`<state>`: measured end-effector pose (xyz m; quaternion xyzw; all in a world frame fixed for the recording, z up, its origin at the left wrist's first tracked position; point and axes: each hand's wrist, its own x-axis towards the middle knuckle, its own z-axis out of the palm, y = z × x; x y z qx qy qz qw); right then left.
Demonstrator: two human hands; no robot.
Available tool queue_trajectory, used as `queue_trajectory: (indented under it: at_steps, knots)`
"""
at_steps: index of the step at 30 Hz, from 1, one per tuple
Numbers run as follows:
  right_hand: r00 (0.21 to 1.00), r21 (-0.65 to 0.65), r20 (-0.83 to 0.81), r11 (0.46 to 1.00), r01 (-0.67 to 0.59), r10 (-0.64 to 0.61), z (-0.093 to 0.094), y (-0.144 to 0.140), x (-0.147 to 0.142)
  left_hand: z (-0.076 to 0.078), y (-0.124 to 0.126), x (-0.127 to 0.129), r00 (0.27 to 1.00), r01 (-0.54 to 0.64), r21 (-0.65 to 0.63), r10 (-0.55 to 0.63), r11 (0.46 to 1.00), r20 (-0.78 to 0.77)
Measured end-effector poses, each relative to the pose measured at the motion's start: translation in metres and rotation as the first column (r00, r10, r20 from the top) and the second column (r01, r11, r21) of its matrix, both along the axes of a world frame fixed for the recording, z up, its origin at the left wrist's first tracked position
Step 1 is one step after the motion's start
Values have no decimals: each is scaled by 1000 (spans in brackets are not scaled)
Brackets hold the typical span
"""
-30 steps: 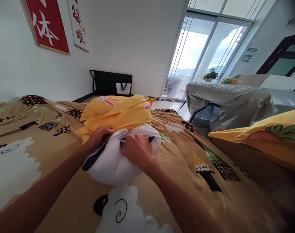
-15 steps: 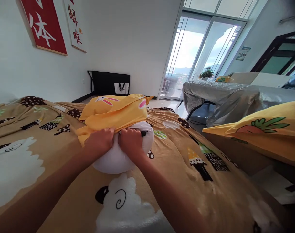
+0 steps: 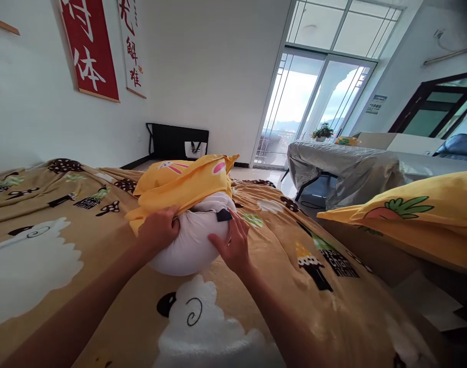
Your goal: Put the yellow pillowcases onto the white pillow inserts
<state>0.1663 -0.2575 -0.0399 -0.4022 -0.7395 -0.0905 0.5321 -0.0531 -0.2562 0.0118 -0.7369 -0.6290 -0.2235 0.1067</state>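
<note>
White pillow (image 3: 191, 245): lies on the tan patterned blanket (image 3: 313, 266) mid-bed, far end inside the yellow pillowcase (image 3: 183, 184), near end bare. Left hand (image 3: 158, 227): clenched on the pillowcase hem at the pillow's left side. Right hand (image 3: 233, 243): open, fingers spread flat against the pillow's right side, gripping nothing. Second yellow pillow (image 3: 409, 220), carrot print: at right, well apart. Covered table (image 3: 344, 166): beyond the bed.

Colours on the bed

We note a yellow pillowcase (image 3: 179, 181) with pink-eared rabbits, white pillow (image 3: 187, 245), tan blanket (image 3: 294, 276) printed with white sheep.
</note>
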Motion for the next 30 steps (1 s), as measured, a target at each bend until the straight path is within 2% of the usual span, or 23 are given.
queue_trajectory:
  at_steps: [4, 8, 14, 19, 21, 25, 27, 30]
  knots:
    - [984, -105, 105, 985, -135, 146, 16, 7, -19, -8, 2, -3, 996, 77, 81, -80, 994, 28]
    - [906, -242, 318, 948, -208, 280, 40, 16, -39, -19, -2, -19, 991, 108, 143, -118, 984, 64]
    - [777, -387, 546, 917, -98, 313, 56, 40, -70, -37, -16, -38, 991, 61, 257, -89, 964, 102]
    - [728, -429, 638, 901, 64, 253, 57, 48, -86, -41, -25, -27, 996, 78, 327, -85, 942, 6]
    - [743, -440, 626, 894, 86, 236, 54, 47, -91, -42, -26, -20, 996, 80, 312, -66, 947, -54]
    - [872, -367, 478, 926, 90, 104, 42, 43, -93, -41, -31, -13, 995, 65, 248, -43, 967, -91]
    - [920, -328, 391, 939, 102, 37, 37, 40, -88, -39, -36, -14, 995, 86, 228, -72, 970, -69]
    - [952, -297, 305, 952, 77, 18, 33, 36, -72, -38, -47, -21, 986, 163, 213, -167, 963, 4]
